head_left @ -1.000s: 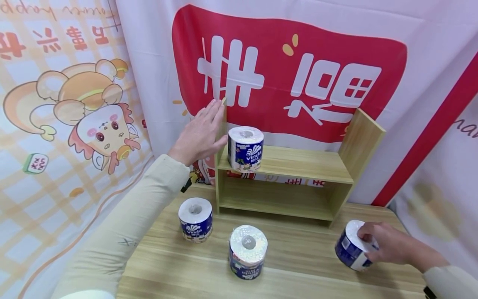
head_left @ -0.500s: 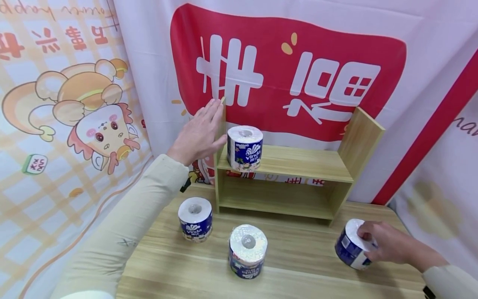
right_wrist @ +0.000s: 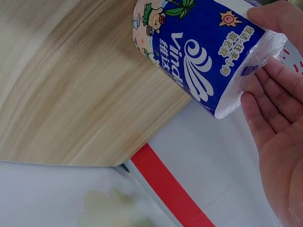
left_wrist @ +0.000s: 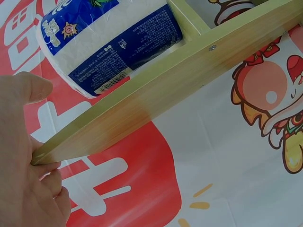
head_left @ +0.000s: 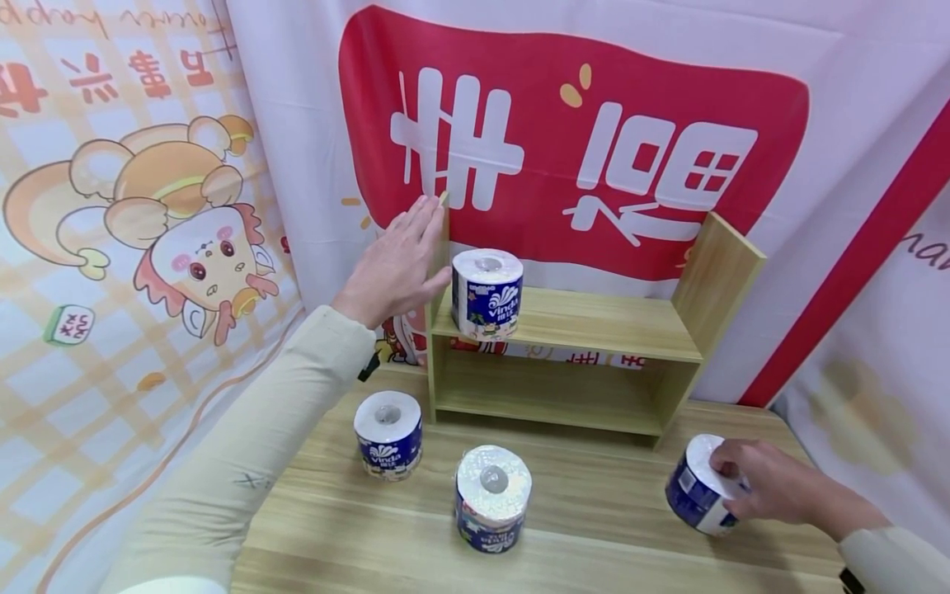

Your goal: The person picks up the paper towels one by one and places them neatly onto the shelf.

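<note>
At the top of the wooden shelf's left side panel point(head_left: 441, 247), my left hand point(head_left: 393, 268) rests with its fingers extended. The left wrist view shows that panel's edge point(left_wrist: 118, 99) meeting the hand between thumb and fingers, the thumb standing apart from it. A wrapped toilet paper roll point(head_left: 487, 295) with a blue label stands on the upper board beside that thumb. My right hand point(head_left: 772, 483) grips another toilet paper roll point(head_left: 693, 495) by its top end, at the table's right. In the right wrist view, thumb and fingers are at the white end of this roll point(right_wrist: 203, 52).
Two more toilet paper rolls stand upright on the wooden table point(head_left: 594, 528): one at left point(head_left: 389, 450), one at front centre point(head_left: 493, 511). The shelf's right side panel point(head_left: 720, 280) rises behind the right-hand roll. Printed cloth point(head_left: 631, 49) hangs behind and at both sides.
</note>
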The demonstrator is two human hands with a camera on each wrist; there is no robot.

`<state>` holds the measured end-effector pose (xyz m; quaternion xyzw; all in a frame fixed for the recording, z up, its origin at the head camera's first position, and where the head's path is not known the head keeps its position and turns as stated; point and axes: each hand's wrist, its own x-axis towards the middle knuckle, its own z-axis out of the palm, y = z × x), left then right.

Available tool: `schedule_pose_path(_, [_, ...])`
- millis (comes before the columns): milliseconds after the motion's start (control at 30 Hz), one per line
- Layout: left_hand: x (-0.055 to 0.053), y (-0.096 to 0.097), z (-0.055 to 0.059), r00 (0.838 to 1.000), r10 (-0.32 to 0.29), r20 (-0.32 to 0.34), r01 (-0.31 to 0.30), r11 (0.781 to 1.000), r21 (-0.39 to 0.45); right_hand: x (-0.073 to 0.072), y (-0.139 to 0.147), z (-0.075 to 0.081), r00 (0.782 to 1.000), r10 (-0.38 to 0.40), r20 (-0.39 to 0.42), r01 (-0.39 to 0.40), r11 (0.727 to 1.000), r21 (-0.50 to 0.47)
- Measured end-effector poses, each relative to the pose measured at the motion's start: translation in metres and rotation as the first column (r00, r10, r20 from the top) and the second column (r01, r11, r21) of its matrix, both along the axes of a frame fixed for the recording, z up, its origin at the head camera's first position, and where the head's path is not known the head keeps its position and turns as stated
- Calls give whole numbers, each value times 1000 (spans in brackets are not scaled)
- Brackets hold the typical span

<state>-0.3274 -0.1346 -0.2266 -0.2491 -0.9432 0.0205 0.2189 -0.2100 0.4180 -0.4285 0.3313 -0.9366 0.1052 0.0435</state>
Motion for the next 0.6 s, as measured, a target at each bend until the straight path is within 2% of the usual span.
schedule_pose_path(333, [-1,1,0,1000,-1,-1,1,1000,1,-1,-2,3,997,-48,61,47,999,5])
schedule_pose_path(600, [-1,1,-1,1000,1,5,-1,1000,4,-2,-2,3,993,-38,113,40,999,-21])
